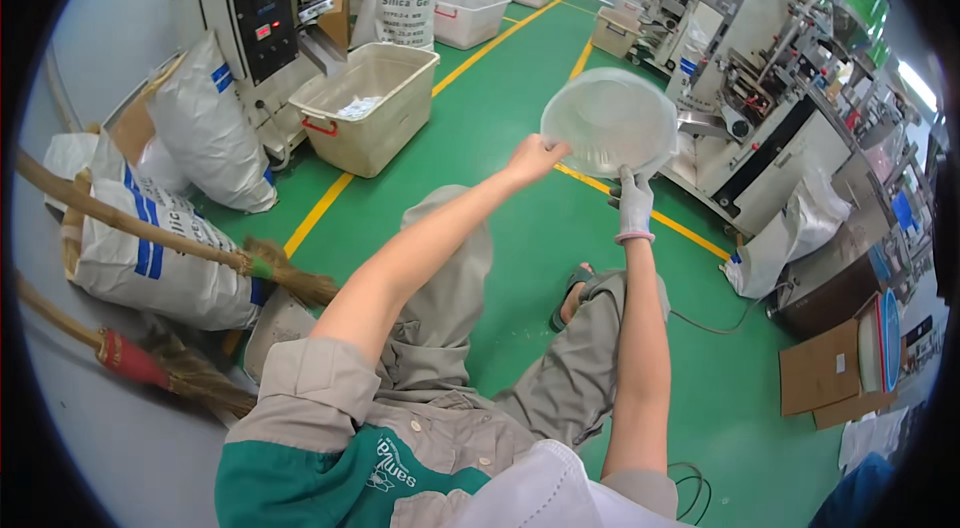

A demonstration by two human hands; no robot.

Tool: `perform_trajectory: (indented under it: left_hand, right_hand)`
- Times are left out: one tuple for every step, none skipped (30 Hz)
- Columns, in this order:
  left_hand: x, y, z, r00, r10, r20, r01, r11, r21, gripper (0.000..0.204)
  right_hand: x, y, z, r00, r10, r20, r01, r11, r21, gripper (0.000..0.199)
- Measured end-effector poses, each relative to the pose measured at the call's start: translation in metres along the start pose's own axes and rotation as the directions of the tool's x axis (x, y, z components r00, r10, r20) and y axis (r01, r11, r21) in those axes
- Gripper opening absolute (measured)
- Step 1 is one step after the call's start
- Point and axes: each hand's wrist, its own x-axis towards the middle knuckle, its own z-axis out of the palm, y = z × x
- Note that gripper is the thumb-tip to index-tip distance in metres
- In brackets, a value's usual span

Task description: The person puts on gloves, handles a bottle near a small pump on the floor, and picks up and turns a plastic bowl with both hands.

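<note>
A translucent white plastic basin [608, 118] is held up in front of me above the green floor. My left hand [537, 158], bare, is closed on its left rim with the fingers pinched together. My right hand [634, 203], in a pale glove with a pink cuff, grips the lower right edge. The basin is tilted, and whether anything lies in it I cannot tell.
A beige tub [375, 138] with white packets stands by a packing machine [262, 28] at left. Big white sacks [150, 238] and two brooms [285, 273] are on the near left. More machines [770, 143] line the right, above a cardboard box [820, 368] and a cable on the floor.
</note>
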Motion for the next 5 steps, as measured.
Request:
perform_trajectory:
  left_hand:
    - [0.000, -0.006, -0.001, 1.000, 0.006, 0.003, -0.006, 1.000, 0.002, 0.043]
    - [0.001, -0.012, -0.001, 0.995, 0.073, -0.075, -0.076, 0.997, -0.034, 0.042]
    - [0.001, -0.010, 0.003, 0.981, 0.135, -0.141, -0.147, 0.986, -0.077, 0.041]
    - [0.001, -0.011, 0.001, 0.997, 0.071, -0.005, -0.071, 0.989, -0.128, 0.038]
    - [0.001, -0.009, 0.004, 0.997, 0.077, 0.008, -0.075, 0.988, -0.136, 0.038]
  right_hand:
    - [-0.002, -0.003, 0.004, 1.000, -0.003, -0.005, 0.003, 1.000, 0.003, 0.035]
    - [-0.004, -0.007, 0.007, 0.999, 0.039, 0.009, -0.040, 0.994, 0.097, 0.036]
    - [-0.005, -0.004, 0.002, 0.996, 0.087, 0.013, -0.088, 0.979, 0.183, 0.038]
    - [-0.010, 0.001, -0.006, 0.992, 0.111, 0.057, -0.123, 0.948, 0.293, 0.057]
    - [-0.009, 0.002, -0.013, 0.993, 0.113, 0.041, -0.120, 0.949, 0.292, 0.057]
